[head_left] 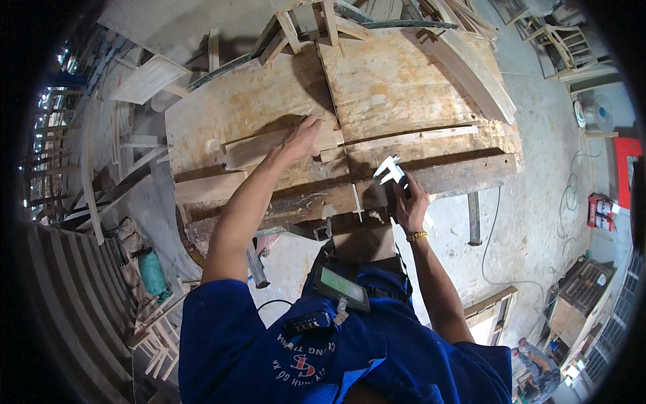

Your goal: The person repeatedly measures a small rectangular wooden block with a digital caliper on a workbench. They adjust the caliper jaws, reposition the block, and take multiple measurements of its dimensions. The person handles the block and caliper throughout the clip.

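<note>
My right hand (412,204) is closed around a vernier caliper (388,171) near the bench's front edge. The caliper's pale jaws point up and left, while part of its body is hidden by my fingers. Further left, my left hand (301,140) grips a flat wooden board (254,149) across its width, thumb at the near side and fingers at the far side. This board lies on the worn plywood-topped workbench (390,74). Beside its right end, a long narrow wooden strip (417,137) stretches to the right.
A thick plank (468,74) lies at the bench's far right. Another short board (210,187) sits at the left front. A wooden frame (306,20) stands at the back edge. On the floor at right runs a cable (494,229). Another person (536,370) is at the lower right.
</note>
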Action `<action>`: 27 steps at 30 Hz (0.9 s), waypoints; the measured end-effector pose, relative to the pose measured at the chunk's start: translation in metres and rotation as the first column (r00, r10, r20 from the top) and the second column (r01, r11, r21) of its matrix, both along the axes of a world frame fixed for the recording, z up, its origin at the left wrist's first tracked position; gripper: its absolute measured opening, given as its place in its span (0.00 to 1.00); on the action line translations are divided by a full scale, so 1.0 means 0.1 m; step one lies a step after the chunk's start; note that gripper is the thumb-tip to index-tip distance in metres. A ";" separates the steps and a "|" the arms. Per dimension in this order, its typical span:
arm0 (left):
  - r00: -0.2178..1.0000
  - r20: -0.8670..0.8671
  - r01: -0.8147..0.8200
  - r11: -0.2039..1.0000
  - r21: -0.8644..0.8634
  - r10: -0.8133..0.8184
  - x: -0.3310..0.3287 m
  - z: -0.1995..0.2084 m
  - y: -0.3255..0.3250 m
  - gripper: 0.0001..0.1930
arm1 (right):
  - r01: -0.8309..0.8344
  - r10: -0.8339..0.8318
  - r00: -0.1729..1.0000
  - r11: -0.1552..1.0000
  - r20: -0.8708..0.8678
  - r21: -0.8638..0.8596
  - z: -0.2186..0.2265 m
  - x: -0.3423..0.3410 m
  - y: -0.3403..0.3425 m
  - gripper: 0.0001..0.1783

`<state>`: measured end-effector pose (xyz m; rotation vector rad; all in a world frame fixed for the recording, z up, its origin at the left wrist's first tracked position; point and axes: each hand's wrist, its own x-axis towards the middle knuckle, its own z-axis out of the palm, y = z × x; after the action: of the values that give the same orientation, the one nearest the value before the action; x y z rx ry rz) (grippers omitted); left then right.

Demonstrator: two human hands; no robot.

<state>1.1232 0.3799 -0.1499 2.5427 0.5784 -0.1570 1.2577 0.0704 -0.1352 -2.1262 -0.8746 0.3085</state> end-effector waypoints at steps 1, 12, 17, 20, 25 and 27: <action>1.000 -0.012 0.012 1.000 0.008 -0.012 0.01 -0.01 0.02 0.41 | 0.005 -0.005 1.000 1.000 -0.021 -0.001 0.01 0.00 0.01 0.21; 0.994 0.076 0.077 0.993 0.086 -0.084 0.06 -0.04 -0.02 0.41 | -0.010 0.010 1.000 1.000 0.001 0.001 -0.03 0.01 -0.03 0.18; 0.996 0.069 0.051 0.996 0.074 -0.056 0.03 -0.07 0.02 0.40 | -0.023 0.023 1.000 1.000 0.010 0.009 -0.04 -0.01 0.00 0.18; 0.996 0.071 0.049 0.995 0.090 -0.056 0.02 -0.08 0.03 0.40 | -0.020 0.020 0.999 1.000 0.028 -0.010 -0.05 -0.01 -0.01 0.19; 0.996 0.062 0.057 0.995 0.083 -0.063 0.06 -0.03 -0.06 0.42 | -0.015 0.015 0.997 1.000 0.073 -0.002 -0.11 0.02 -0.05 0.18; 0.999 -0.005 0.045 0.999 0.028 -0.045 0.06 -0.01 -0.04 0.43 | -0.008 0.008 0.998 1.000 0.069 -0.005 -0.11 0.00 -0.04 0.18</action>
<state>1.1292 0.3758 -0.1504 2.5846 0.5284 -0.1713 1.2577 0.0660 -0.1458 -2.1490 -0.9235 0.2426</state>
